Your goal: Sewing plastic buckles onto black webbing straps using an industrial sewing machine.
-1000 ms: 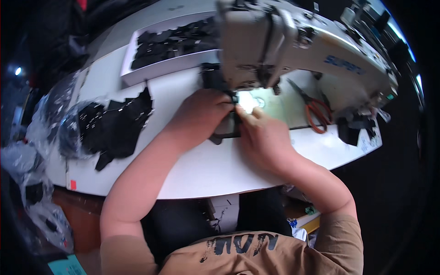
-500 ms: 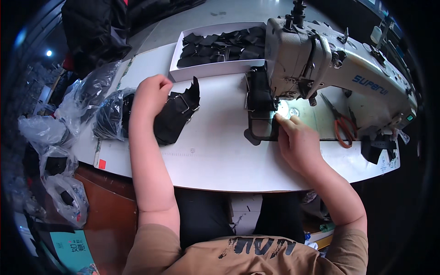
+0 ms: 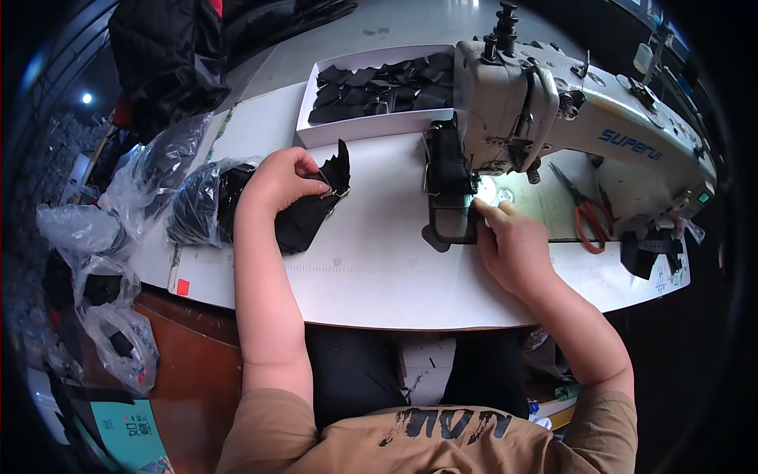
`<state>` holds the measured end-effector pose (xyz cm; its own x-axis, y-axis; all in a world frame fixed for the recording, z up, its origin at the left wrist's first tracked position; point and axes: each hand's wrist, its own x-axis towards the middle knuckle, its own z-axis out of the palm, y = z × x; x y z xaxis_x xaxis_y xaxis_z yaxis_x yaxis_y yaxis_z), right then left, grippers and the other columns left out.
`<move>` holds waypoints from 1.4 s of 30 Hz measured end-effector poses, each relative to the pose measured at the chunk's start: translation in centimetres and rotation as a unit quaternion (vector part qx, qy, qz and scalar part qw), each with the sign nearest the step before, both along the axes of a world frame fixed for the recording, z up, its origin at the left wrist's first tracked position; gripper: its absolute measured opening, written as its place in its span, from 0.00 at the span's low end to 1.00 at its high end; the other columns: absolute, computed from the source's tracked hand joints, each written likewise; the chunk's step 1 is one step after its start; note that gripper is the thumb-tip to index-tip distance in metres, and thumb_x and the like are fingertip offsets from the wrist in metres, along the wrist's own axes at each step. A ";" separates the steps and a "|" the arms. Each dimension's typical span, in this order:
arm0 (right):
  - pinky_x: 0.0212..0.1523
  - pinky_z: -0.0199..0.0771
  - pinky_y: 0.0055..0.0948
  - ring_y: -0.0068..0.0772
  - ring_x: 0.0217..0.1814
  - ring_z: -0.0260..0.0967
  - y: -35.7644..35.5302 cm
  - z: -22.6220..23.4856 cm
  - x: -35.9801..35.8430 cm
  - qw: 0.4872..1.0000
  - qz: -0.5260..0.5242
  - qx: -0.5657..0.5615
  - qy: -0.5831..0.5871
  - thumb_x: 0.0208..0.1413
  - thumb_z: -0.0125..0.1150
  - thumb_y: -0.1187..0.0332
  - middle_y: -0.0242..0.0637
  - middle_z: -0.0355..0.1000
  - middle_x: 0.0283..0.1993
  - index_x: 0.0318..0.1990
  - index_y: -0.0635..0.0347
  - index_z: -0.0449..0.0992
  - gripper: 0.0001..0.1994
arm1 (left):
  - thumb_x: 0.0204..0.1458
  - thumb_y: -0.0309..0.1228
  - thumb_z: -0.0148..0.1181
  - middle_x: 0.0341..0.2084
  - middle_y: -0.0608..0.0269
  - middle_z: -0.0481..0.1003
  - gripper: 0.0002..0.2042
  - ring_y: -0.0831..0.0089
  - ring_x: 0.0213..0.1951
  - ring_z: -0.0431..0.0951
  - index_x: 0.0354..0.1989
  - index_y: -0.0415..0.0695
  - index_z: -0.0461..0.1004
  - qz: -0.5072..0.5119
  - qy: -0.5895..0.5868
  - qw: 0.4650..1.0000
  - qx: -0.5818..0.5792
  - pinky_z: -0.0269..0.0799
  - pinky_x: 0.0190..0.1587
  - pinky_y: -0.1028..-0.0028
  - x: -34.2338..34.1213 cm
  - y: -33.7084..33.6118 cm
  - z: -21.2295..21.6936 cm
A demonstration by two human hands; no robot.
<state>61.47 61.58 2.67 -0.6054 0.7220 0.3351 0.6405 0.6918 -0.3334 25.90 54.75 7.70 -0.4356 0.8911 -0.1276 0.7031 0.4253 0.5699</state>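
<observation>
One left hand [image 3: 280, 183], off the white metal sewing machine [image 3: 505, 99], now touches black buckled fabric pieces [image 3: 303, 225], bench [image 3: 371, 292] left — grip nearly closed, hold unclear. Right hand [image 3: 513, 243] stays beside machine-side black fabric [image 3: 452, 167], grip unclear — both spots tended.

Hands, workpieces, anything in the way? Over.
Left hand at black buckled pieces. Right hand at sewing machine, beside black fabric. Orange-handled scissors farther right, clear of hands.
</observation>
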 end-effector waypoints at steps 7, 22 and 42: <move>0.33 0.73 0.46 0.50 0.33 0.74 0.1 0.0 0.1 1.000 -0.003 0.001 0.004 0.56 0.58 0.71 0.42 0.73 0.35 0.54 0.55 0.79 0.17 | 0.40 0.28 0.78 0.35 0.62 0.78 0.19 0.71 0.39 0.77 0.40 0.40 0.77 0.005 0.015 1.000 0.015 0.74 0.46 0.72 -0.2 0.4 -0.5; 0.34 0.74 0.45 0.51 0.33 0.75 0.0 0.0 0.1 1.000 -0.001 -0.001 0.008 0.56 0.59 0.72 0.42 0.74 0.36 0.53 0.55 0.79 0.16 | 0.40 0.27 0.76 0.27 0.61 0.78 0.15 0.71 0.32 0.77 0.31 0.38 0.74 0.062 0.020 0.989 0.133 0.74 0.38 0.71 -0.9 0.1 0.1; 0.30 0.76 0.33 0.39 0.31 0.77 0.3 -0.8 0.6 0.955 0.168 -0.024 0.245 0.44 0.77 0.72 0.37 0.75 0.30 0.36 0.59 0.79 0.12 | 0.46 0.25 0.73 0.26 0.71 0.70 0.14 0.83 0.33 0.72 0.31 0.45 0.69 -0.171 -0.418 0.888 0.080 0.68 0.33 0.81 16.2 1.3 -0.2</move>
